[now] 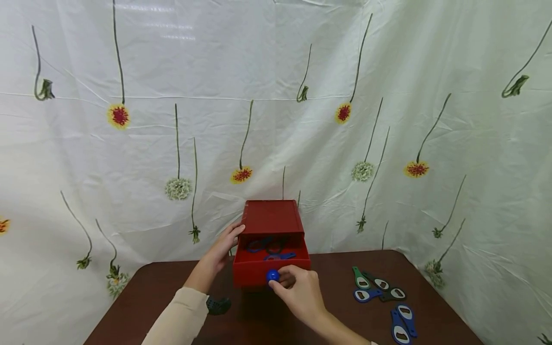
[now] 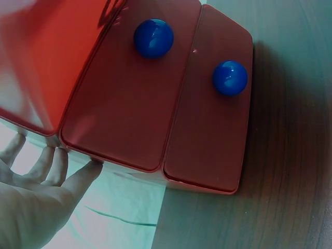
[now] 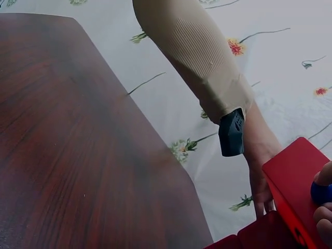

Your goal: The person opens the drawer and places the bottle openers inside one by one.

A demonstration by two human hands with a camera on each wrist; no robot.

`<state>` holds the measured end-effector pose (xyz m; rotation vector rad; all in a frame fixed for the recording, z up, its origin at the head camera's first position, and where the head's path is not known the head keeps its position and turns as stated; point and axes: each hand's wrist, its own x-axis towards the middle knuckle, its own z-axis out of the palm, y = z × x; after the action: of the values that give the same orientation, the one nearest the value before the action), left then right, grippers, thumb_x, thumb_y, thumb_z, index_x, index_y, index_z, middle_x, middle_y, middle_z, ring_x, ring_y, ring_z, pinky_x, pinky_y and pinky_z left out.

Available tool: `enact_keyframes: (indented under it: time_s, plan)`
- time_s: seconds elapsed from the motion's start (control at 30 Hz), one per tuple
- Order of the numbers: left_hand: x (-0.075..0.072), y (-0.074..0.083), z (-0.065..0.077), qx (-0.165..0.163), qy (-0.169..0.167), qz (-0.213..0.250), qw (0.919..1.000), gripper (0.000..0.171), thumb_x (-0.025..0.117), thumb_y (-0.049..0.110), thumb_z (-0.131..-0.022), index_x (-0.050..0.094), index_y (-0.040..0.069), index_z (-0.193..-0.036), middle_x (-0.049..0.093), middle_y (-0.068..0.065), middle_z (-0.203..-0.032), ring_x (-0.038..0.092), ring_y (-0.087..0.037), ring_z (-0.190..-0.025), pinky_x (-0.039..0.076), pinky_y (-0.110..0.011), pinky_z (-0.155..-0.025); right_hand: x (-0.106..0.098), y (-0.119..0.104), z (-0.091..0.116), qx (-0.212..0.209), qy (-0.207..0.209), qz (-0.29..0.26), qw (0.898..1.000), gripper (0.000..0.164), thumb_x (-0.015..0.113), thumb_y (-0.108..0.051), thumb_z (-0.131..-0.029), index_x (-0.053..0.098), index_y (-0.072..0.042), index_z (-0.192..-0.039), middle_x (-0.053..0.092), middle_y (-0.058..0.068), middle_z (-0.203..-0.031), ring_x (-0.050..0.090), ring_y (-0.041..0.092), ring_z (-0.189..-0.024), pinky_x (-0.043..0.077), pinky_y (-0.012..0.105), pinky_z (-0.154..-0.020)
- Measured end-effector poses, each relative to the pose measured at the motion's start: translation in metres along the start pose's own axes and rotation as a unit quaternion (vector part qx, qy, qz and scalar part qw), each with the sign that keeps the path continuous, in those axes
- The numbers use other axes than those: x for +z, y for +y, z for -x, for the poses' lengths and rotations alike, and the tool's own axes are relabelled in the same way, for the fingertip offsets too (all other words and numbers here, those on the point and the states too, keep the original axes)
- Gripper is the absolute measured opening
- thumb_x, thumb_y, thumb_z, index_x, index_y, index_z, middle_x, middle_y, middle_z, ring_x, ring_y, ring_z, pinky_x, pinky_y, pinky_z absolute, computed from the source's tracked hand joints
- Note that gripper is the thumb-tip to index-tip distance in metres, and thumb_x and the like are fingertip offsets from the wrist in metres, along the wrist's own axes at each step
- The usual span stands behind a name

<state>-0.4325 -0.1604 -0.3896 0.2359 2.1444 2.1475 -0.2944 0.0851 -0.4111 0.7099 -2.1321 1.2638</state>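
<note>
A red drawer cabinet (image 1: 272, 216) stands on the table with its top drawer (image 1: 251, 275) pulled out. Inside that drawer lie several bottle openers (image 1: 279, 257), blue and dark ones. My right hand (image 1: 302, 290) pinches the drawer's round blue knob (image 1: 272, 275) between thumb and fingers. On the cabinet's left side rests my left hand (image 1: 221, 249), its fingertips against the wall. The left wrist view shows those fingers (image 2: 83, 179) extended along the side, beside two lower drawers (image 2: 122, 98) that are closed, each with a blue knob (image 2: 230, 78).
To the right on the brown table (image 1: 340, 306) lies a group of green, black and blue bottle openers (image 1: 381, 283). Nearer the front are more blue bottle openers (image 1: 403, 324). A white curtain with printed flowers (image 1: 276, 143) hangs behind the table.
</note>
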Motion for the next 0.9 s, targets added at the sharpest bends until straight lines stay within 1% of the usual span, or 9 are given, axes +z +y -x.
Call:
enact_keyframes:
  time_s: [0.13, 0.3, 0.53, 0.73, 0.9]
  plan:
    - [0.000, 0.000, 0.000, -0.002, 0.000, 0.005, 1.0000, 0.074, 0.055, 0.049, -0.105, 0.025, 0.013, -0.162, 0.023, -0.020, -0.166, 0.017, -0.047, -0.151, 0.028, -0.075, -0.107, 0.001, 0.003, -0.004, 0.011, 0.002, -0.003, 1.000, 0.019, 0.088, -0.015, -0.085, 0.077, -0.003, -0.094, 0.075, -0.001, -0.079, 0.069, 0.003, -0.065, 0.056, 0.021, -0.060]
    - [0.000, 0.000, -0.001, -0.001, -0.003, 0.005, 1.0000, 0.074, 0.054, 0.049, -0.105, 0.024, 0.012, -0.163, 0.022, -0.021, -0.166, 0.017, -0.048, -0.151, 0.027, -0.076, -0.107, 0.003, 0.005, -0.009, 0.020, 0.006, 0.005, 1.000, 0.019, 0.089, -0.016, -0.084, 0.077, -0.005, -0.094, 0.074, -0.002, -0.078, 0.068, 0.002, -0.065, 0.056, 0.021, -0.060]
    - [0.000, 0.000, -0.001, -0.002, 0.000, 0.005, 1.0000, 0.076, 0.055, 0.049, -0.105, 0.023, 0.012, -0.163, 0.018, -0.021, -0.167, 0.013, -0.048, -0.152, 0.028, -0.075, -0.107, 0.007, 0.009, -0.015, 0.018, 0.013, 0.006, 1.000, 0.019, 0.089, -0.017, -0.084, 0.077, -0.004, -0.093, 0.075, -0.001, -0.078, 0.068, 0.003, -0.064, 0.056, 0.022, -0.059]
    - [0.000, -0.001, -0.001, 0.001, -0.003, 0.008, 1.0000, 0.075, 0.054, 0.049, -0.106, 0.023, 0.013, -0.163, 0.019, -0.021, -0.167, 0.015, -0.047, -0.151, 0.027, -0.076, -0.107, 0.010, 0.014, -0.021, 0.019, 0.024, 0.023, 0.999, 0.019, 0.089, -0.018, -0.084, 0.078, -0.005, -0.093, 0.074, -0.002, -0.078, 0.068, 0.003, -0.064, 0.055, 0.021, -0.060]
    - [0.001, 0.000, 0.000, -0.001, 0.003, 0.010, 0.9999, 0.073, 0.053, 0.049, -0.106, 0.025, 0.013, -0.163, 0.022, -0.020, -0.166, 0.018, -0.046, -0.151, 0.030, -0.072, -0.108, 0.014, 0.019, -0.025, 0.021, 0.030, 0.037, 0.999, 0.019, 0.089, -0.017, -0.084, 0.077, -0.004, -0.092, 0.074, -0.002, -0.077, 0.068, 0.004, -0.064, 0.055, 0.022, -0.060]
